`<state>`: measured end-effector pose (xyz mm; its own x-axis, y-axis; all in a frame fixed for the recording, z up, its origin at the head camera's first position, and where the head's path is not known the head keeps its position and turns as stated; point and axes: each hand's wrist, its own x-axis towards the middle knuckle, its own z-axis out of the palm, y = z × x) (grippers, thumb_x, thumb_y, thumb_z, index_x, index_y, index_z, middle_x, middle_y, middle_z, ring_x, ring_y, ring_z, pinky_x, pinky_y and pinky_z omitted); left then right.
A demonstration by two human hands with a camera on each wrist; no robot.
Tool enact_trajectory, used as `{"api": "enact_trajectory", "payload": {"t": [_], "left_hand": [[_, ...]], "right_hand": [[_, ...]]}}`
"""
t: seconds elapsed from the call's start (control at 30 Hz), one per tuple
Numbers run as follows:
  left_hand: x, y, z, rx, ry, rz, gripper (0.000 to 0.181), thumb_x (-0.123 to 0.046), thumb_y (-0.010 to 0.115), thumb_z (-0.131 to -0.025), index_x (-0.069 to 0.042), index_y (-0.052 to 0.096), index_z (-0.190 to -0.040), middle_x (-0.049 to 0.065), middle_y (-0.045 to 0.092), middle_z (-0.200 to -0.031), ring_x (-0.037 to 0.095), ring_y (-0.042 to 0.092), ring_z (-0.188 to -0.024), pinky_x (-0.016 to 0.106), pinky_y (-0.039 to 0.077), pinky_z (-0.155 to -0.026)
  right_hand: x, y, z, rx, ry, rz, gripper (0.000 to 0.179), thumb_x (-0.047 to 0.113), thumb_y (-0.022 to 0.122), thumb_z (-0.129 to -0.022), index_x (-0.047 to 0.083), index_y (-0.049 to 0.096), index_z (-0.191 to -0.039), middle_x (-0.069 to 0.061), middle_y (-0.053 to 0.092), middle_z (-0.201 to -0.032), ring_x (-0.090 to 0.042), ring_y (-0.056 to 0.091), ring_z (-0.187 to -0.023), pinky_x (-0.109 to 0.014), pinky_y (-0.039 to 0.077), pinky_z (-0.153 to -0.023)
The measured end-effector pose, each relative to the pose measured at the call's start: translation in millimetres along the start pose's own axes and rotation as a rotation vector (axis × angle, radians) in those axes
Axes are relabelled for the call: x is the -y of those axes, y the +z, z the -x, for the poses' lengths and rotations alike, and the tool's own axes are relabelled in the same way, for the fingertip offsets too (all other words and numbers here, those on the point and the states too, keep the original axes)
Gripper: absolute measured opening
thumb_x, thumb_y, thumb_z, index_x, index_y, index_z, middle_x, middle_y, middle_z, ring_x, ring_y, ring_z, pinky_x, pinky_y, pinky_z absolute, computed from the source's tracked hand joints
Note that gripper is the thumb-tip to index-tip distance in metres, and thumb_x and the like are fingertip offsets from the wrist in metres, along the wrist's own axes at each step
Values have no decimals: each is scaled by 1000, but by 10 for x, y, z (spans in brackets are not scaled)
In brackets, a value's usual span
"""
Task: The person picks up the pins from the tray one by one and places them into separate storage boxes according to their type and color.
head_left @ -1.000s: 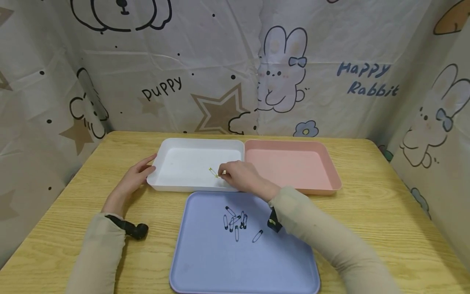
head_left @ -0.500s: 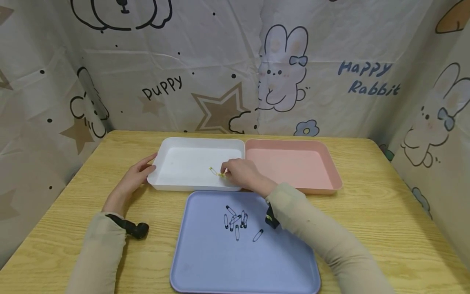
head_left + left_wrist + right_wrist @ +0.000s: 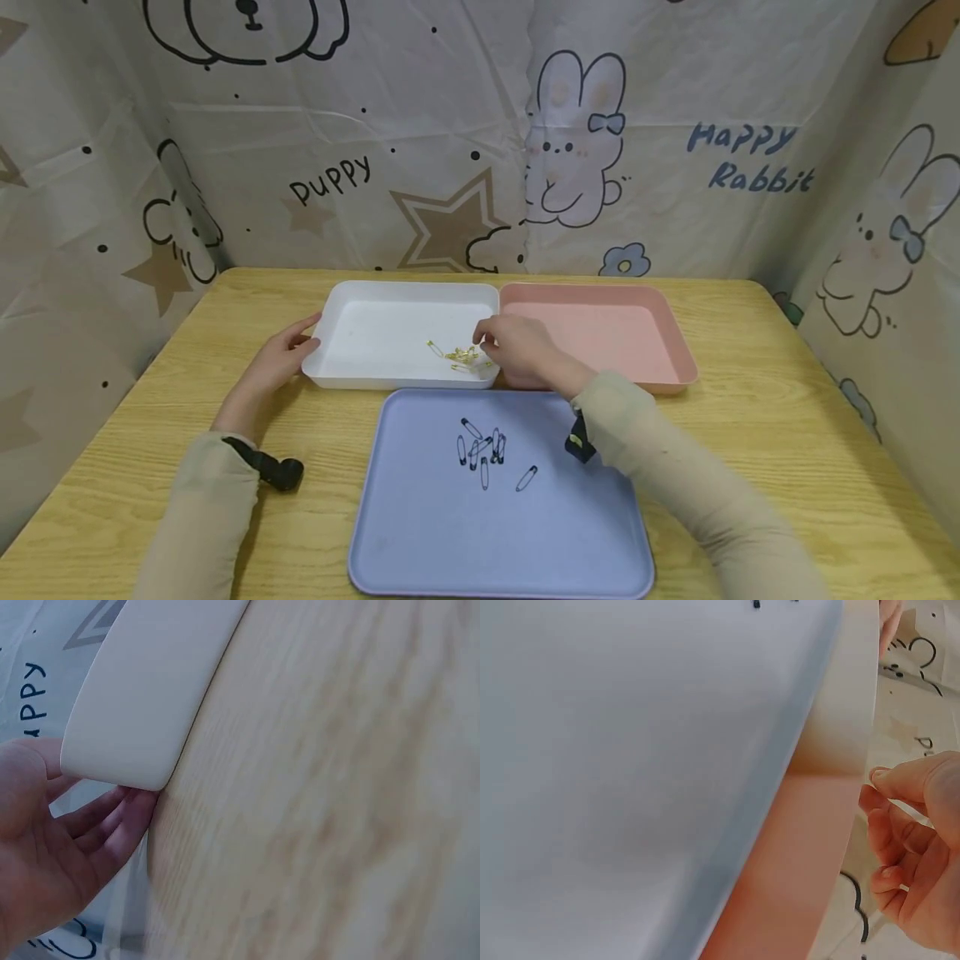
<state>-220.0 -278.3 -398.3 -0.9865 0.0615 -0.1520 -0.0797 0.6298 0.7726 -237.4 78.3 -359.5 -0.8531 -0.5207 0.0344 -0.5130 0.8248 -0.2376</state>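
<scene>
My left hand (image 3: pixel 273 360) holds the left end of the white tray (image 3: pixel 375 367), and in the left wrist view its thumb passes behind the rim while the fingers touch the outer corner. Over the border between the white tray and the pink tray (image 3: pixel 600 333) is my right hand (image 3: pixel 521 350), its fingers loosely curled. Nothing shows between thumb and fingertips in the right wrist view. Below those fingertips, several gold safety pins (image 3: pixel 462 357) lie in a small heap at the white tray's front right. One gold safety pin (image 3: pixel 435 348) lies apart to their left.
Nearer the person, a blue tray (image 3: pixel 495 550) stands against the fronts of the other two. Several black safety pins (image 3: pixel 483 473) lie loosely grouped on it, with one black safety pin (image 3: pixel 527 478) off to the right. A printed cloth (image 3: pixel 450 125) hangs behind the wooden table (image 3: pixel 750 400).
My right hand has moved right from over the white tray, its fingers loosening, and the heap of gold safety pins has come into sight. My left hand stays at the tray's end.
</scene>
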Motion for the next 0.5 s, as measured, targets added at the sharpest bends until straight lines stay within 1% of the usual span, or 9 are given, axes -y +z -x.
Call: {"api": "enact_trajectory", "payload": {"t": [0.1,0.2,0.3,0.4,0.5], "left_hand": [[-39,4,8,-22,12,-60,53,-32,38,-97,-15,23,-145,28,40,-129,35,43,-109,35,42,-80],[-61,-4,18,-51,17,-94,52,-30,40,-97,-10,27,-144,28,42,-128,37,44,-111,41,42,-84],[-92,-6,31,-88,28,-115,50,-27,40,-97,-6,32,-141,27,44,-126,38,45,-111,45,41,-87],[-141,-12,56,-151,54,-136,46,-23,40,-96,-3,38,-137,26,47,-123,38,47,-109,47,41,-86],[-206,-23,76,-225,83,-153,42,-20,41,-95,-2,44,-133,24,51,-120,37,49,-106,46,42,-82]], "right_hand": [[-108,-30,68,-35,11,-18,20,16,52,-86,18,67,-99,3,63,-90,-11,56,-82,-31,46,-72],[-189,-60,123,-79,16,-44,21,16,51,-84,17,68,-97,4,64,-89,-12,57,-82,-32,47,-73],[-262,-108,192,-112,30,-38,19,16,53,-84,17,68,-97,4,65,-89,-12,59,-82,-32,48,-73],[-335,-165,278,-111,70,-34,16,19,55,-87,17,67,-97,3,65,-88,-12,59,-79,-32,48,-72],[-415,-222,377,-111,109,-54,17,22,56,-88,16,66,-100,2,65,-89,-13,57,-77,-32,47,-70]]}}
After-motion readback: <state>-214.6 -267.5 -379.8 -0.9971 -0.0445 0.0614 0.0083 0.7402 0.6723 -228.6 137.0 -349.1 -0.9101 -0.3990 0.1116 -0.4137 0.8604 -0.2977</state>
